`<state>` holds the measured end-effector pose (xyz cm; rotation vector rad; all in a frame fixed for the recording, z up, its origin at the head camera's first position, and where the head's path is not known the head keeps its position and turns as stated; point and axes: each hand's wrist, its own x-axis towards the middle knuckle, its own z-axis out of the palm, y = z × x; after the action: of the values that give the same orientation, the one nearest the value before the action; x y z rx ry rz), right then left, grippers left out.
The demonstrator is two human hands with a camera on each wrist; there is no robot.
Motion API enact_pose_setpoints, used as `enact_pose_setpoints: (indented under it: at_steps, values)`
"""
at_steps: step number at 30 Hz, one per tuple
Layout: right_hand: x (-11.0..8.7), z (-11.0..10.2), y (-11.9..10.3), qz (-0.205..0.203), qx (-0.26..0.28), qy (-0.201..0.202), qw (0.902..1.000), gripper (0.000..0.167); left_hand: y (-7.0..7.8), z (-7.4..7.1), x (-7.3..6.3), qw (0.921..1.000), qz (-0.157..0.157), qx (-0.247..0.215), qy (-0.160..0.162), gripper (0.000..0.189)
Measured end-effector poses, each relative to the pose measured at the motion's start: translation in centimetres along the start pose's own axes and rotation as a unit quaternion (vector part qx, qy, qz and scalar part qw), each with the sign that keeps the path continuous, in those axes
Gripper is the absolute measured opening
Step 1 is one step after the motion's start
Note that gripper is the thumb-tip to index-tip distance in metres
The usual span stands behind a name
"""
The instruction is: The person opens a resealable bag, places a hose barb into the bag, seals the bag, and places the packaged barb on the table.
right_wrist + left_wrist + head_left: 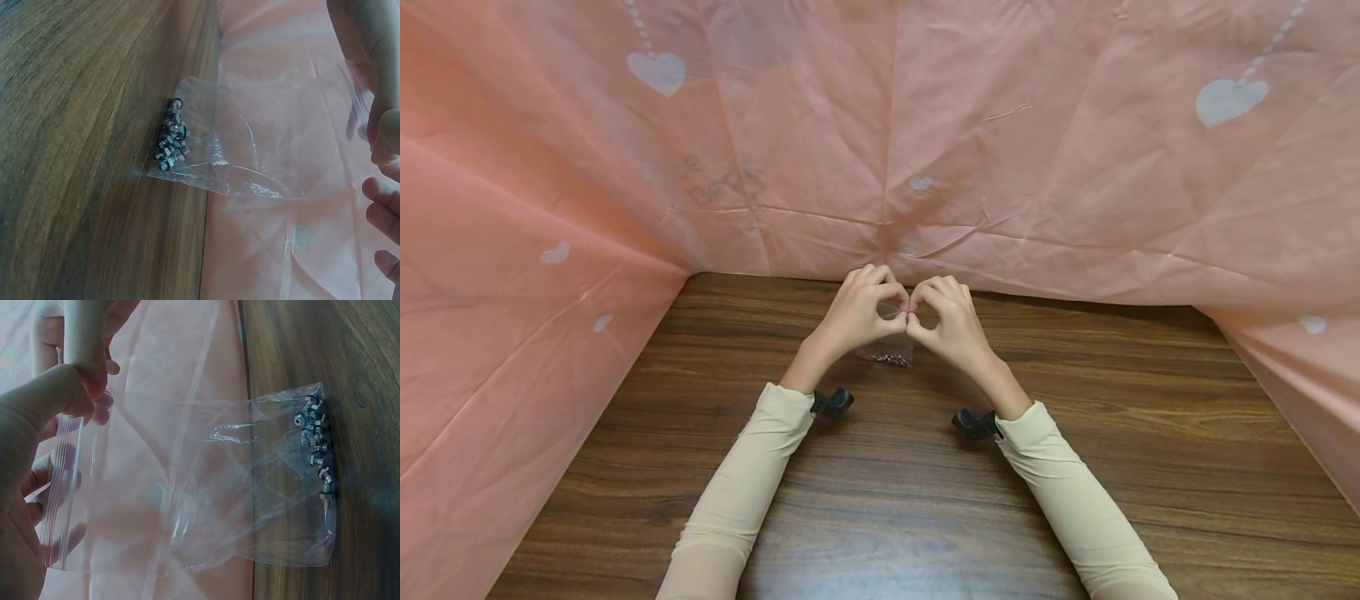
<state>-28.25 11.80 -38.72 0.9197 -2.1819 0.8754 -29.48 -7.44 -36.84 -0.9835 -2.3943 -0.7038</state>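
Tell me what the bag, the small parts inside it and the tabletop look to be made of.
The bag looks like thin clear plastic film: see-through, crinkled, glossy, with a press-seal strip at its mouth. The small parts seem to be metal nuts and screws: grey, shiny glints. The tabletop shows dark wood grain with a smooth sheen; solid wood or laminate, hard to tell.

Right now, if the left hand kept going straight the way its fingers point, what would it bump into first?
Probably the right hand. The left hand points inward across the top of the clear zip bag, which both hands pinch, and their fingertips look almost touching already. Behind them hangs the pink heart-print sheet, though depth is hard to judge.
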Motion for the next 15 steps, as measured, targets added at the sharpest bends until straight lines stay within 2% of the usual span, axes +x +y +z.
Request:
enact_pose_setpoints:
  at_steps: [15]
  values:
    - [0.05,0.08,-0.17,0.0,0.003,0.003,1.0,0.011,0.11,0.05,-0.01,1.0,0.008,-0.002,0.002,0.004]
